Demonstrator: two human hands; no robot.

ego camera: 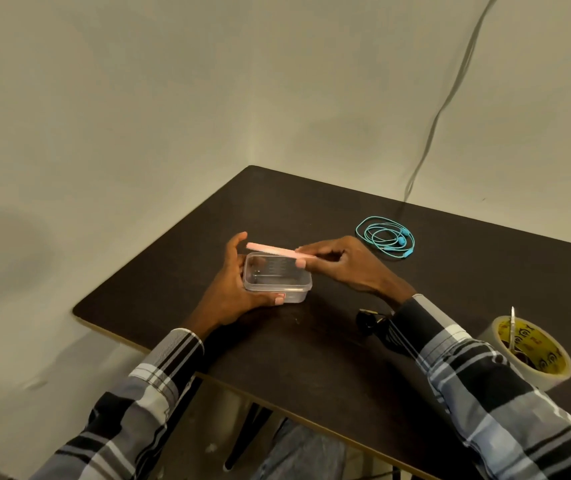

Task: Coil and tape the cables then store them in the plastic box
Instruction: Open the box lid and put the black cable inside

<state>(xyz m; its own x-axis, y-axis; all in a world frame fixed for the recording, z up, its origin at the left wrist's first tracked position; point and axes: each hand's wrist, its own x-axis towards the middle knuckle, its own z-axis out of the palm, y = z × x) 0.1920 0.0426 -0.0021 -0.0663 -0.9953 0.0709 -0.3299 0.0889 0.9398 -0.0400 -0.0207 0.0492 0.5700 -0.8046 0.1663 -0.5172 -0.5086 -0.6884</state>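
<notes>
A small clear plastic box [277, 282] stands on the dark table [311, 358]. My left hand [232, 292] grips the box from its left side, thumb on the front wall. My right hand [342, 263] pinches the pink lid [270, 251] by its right end and holds it tilted just above the box's far rim. The box looks empty inside. A turquoise earphone cable [386, 238] lies loosely coiled on the table to the right of my right hand. A black cable [370, 320] lies partly hidden under my right sleeve.
A roll of clear tape [533, 351] with a yellow core stands at the right table edge, with scissors [512, 327] standing in its hole. A grey wire [450, 98] runs down the wall behind the table. The table's left edge is close to the box.
</notes>
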